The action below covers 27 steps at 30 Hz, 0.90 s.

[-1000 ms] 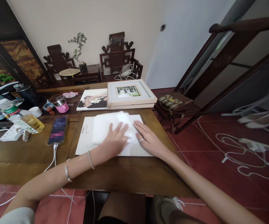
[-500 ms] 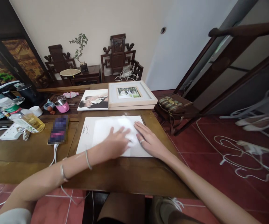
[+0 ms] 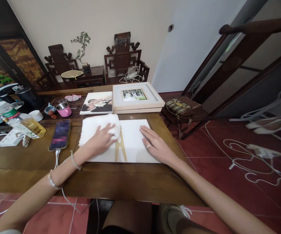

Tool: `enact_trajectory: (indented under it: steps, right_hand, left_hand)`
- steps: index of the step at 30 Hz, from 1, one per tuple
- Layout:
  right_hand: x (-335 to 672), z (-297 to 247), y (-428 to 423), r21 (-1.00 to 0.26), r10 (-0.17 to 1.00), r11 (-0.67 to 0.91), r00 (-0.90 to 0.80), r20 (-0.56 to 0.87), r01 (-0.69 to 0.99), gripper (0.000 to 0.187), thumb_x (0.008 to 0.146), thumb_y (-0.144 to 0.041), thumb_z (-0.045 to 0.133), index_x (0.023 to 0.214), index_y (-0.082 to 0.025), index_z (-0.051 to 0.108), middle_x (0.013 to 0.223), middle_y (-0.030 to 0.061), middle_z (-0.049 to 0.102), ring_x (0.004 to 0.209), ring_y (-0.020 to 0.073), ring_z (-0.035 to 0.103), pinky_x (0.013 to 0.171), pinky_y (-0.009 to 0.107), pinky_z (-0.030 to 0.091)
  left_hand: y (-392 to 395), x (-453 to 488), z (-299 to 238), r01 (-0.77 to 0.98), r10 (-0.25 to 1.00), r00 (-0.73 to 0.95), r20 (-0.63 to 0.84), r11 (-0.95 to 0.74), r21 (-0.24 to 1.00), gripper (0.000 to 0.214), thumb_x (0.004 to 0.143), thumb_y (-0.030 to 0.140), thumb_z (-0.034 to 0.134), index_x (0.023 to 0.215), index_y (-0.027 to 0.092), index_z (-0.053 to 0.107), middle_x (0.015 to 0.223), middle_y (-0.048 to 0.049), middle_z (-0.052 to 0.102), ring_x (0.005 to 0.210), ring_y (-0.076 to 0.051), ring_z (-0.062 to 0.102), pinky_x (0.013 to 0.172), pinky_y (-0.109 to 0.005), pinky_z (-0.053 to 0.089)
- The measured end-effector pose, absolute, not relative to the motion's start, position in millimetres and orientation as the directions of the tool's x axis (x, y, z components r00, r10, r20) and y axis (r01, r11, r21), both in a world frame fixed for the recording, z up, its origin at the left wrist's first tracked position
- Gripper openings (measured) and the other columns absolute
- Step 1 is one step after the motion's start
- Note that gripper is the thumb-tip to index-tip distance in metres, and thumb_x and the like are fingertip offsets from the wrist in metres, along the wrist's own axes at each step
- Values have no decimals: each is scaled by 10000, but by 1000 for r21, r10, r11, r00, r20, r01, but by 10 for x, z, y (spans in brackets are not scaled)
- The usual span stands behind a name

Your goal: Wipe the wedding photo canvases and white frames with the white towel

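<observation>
Atop the white board [image 3: 134,131], the left hand [image 3: 102,139] spreads over a white cloth [image 3: 94,126] leftward, can't tell if it's pinching. Right hand [image 3: 156,145] lies flat, gripping nothing, probably steadying the board; framed photo [image 3: 134,94] sits beyond.

Soft, even indoor lt. is falling on the tabletop [image 3: 140,178], w/ mod. brightness overall. White towel [image 3: 91,125] & white board [image 3: 135,130] are bordering on washout, losing fine texture. Far wall [image 3: 57,19] is reading pale, while red floor [image 3: 204,149] is darkening toward far R & under the table. Wide-angle lens is stretching edges, esp. R chair [image 3: 240,55]. Fine detail is looking a bit soft; pixel blocks are masking most of phone screen [image 3: 60,133] & pt. of far L photo [image 3: 98,103].
</observation>
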State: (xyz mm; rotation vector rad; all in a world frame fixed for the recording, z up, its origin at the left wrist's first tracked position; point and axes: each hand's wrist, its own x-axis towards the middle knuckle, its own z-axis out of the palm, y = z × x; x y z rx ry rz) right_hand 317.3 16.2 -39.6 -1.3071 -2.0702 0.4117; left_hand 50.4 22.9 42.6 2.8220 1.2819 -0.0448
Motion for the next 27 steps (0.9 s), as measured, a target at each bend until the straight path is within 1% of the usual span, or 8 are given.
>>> enact_trajectory:
  steps: [3, 9, 11, 13, 16, 18, 22, 27]
  right_hand:
    - [3163, -395, 159, -575, 889, 450, -284, 358, 684, 501, 945, -322, 360, 1421, -191, 446, 1491, 100, 430, 1401, 263, 356, 1168, 526, 278]
    - [3168, -403, 163, -574, 887, 454, -285, 363, 682, 501, 943, -321, 361, 1423, -206, 444, 1490, 88, 433, 1402, 267, 354, 1163, 535, 287]
    - [3171, -404, 164, -573, 886, 455, -284, 365, 682, 499, 943, -317, 361, 1424, -217, 442, 1487, 83, 439, 1401, 266, 356, 1161, 540, 287]
    - [3173, -400, 163, -573, 888, 452, -284, 362, 684, 494, 943, -316, 361, 1421, -220, 447, 1483, 83, 444, 1401, 262, 357, 1163, 537, 286]
    - [3173, -391, 157, -569, 893, 445, -290, 344, 692, 496, 945, -320, 360, 1410, -183, 459, 1480, 113, 443, 1403, 260, 353, 1166, 526, 281]
    - [3173, -387, 153, -568, 893, 444, -292, 342, 693, 498, 944, -322, 362, 1409, -171, 459, 1482, 122, 439, 1403, 264, 352, 1166, 527, 279]
    - [3172, -384, 147, -577, 894, 442, -283, 348, 687, 490, 947, -329, 363, 1412, -207, 455, 1489, 99, 433, 1401, 264, 355, 1164, 534, 278]
    - [3167, -370, 144, -569, 897, 436, -287, 336, 697, 498, 950, -341, 348, 1406, -176, 463, 1487, 117, 432, 1404, 256, 351, 1167, 518, 281]
  left_hand:
    - [-266, 469, 393, 727, 727, 687, -12, -687, 9, 306, 986, 243, 405, 997, 163, 700, 1546, -122, 286, 1435, -326, 224, 1107, -596, 253]
    - [-816, 306, 494, 634, 634, 773, -29, -772, 36, 214, 907, 219, 547, 803, 180, 730, 1553, -66, 280, 1433, -302, 242, 1150, -515, 241]
    - [-734, 265, 516, 630, 629, 776, -47, -775, 42, 238, 933, 230, 516, 842, 181, 731, 1552, -57, 282, 1436, -276, 244, 1156, -493, 241]
    - [-549, 251, 513, 629, 627, 777, -62, -776, 46, 262, 964, 237, 465, 963, 185, 721, 1551, -63, 281, 1445, -261, 218, 1159, -499, 223]
    - [-177, 267, 484, 645, 640, 764, -86, -763, 53, 294, 992, 246, 410, 1075, 188, 686, 1548, -77, 282, 1459, -254, 161, 1151, -527, 205]
    - [73, 283, 466, 672, 666, 740, -95, -738, 67, 312, 1002, 283, 393, 1062, 181, 682, 1548, -78, 280, 1462, -253, 147, 1143, -535, 214]
    - [413, 299, 455, 720, 718, 693, -56, -690, 76, 415, 1017, 380, 333, 1022, 147, 676, 1538, -97, 304, 1462, -242, 158, 1138, -534, 222]
    - [304, 289, 469, 745, 744, 666, -58, -666, 21, 364, 1008, 307, 355, 1046, 146, 679, 1540, -99, 300, 1452, -270, 191, 1135, -562, 215]
